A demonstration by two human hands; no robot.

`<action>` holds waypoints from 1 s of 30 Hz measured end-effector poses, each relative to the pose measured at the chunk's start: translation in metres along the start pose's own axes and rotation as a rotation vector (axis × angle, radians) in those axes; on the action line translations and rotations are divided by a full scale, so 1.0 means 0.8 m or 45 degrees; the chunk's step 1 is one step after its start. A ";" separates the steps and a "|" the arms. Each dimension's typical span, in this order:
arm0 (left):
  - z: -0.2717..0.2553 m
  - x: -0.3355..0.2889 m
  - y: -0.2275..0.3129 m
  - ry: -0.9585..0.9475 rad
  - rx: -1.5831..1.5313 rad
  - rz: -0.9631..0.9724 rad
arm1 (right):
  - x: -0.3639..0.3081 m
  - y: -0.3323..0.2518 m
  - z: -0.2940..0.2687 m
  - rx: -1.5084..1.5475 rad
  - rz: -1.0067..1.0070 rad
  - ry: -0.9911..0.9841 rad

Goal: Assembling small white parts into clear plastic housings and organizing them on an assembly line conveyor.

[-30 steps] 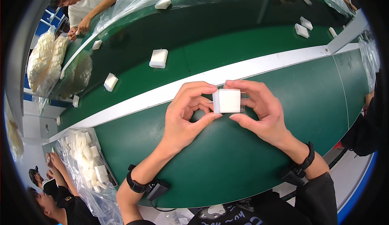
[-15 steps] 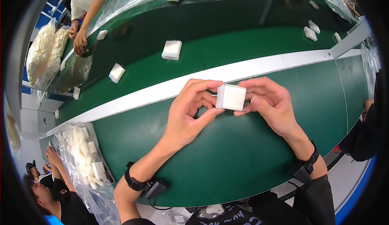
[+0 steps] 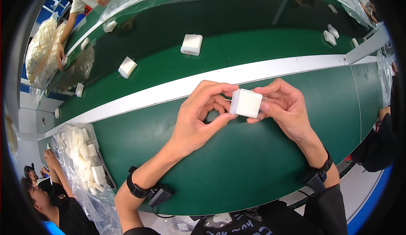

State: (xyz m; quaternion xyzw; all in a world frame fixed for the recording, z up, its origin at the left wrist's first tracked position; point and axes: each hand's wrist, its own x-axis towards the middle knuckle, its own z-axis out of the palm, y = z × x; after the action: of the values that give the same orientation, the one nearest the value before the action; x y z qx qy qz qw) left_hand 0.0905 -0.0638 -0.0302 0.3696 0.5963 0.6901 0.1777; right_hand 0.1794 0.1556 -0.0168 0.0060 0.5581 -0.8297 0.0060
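Observation:
Above the green worktop, a small white block [image 3: 248, 103] is held level between my two hands. It has a translucent cap on its left end, a thin pin sticking out to the left, and a clear edge with a thin pin on the right. My left hand [image 3: 196, 118] pinches the capped end between thumb and forefinger, its other fingers curled behind. The right-hand end is gripped by the thumb and fingers of my right hand [image 3: 285, 108]. My fingers partly cover both ends. Beyond the white rail, a similar white block [image 3: 192, 43] lies on the green conveyor belt [image 3: 237, 44].
More blocks, including a tilted white block [image 3: 127, 67], lie along the belt. A clear bag of white pieces [image 3: 84, 158] sits left of my left arm. At the far left hangs another filled bag [image 3: 44, 53]. A co-worker's hand [image 3: 60, 56] reaches near it.
The block in my hands has shifted slightly right and tilted a little. Blocks on the left and middle of the belt appear farther right. The co-worker's hands have moved apart.

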 end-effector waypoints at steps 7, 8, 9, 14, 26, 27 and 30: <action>-0.002 -0.002 0.003 0.007 0.039 0.008 | -0.001 0.003 0.003 -0.078 -0.095 -0.041; -0.002 -0.002 0.004 0.003 0.083 0.025 | -0.001 0.005 0.005 -0.156 -0.109 -0.001; -0.003 -0.003 0.002 0.006 0.084 0.024 | -0.002 0.007 0.007 -0.231 -0.122 0.035; -0.005 -0.007 0.010 0.174 -0.118 -0.276 | -0.005 0.018 0.016 -0.467 -0.254 0.031; -0.009 -0.012 0.004 0.099 0.179 0.043 | -0.009 0.026 0.026 -0.816 -0.441 0.118; -0.010 -0.013 0.004 0.096 0.178 0.039 | -0.009 0.024 0.026 -0.909 -0.491 0.108; -0.011 -0.015 0.002 0.093 0.091 -0.002 | -0.008 0.024 0.025 -0.944 -0.529 0.048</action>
State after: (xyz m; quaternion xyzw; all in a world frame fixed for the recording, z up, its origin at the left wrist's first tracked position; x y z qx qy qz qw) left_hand 0.0923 -0.0783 -0.0319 0.3500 0.6269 0.6812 0.1431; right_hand 0.1864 0.1296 -0.0272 -0.0941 0.8080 -0.5562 -0.1698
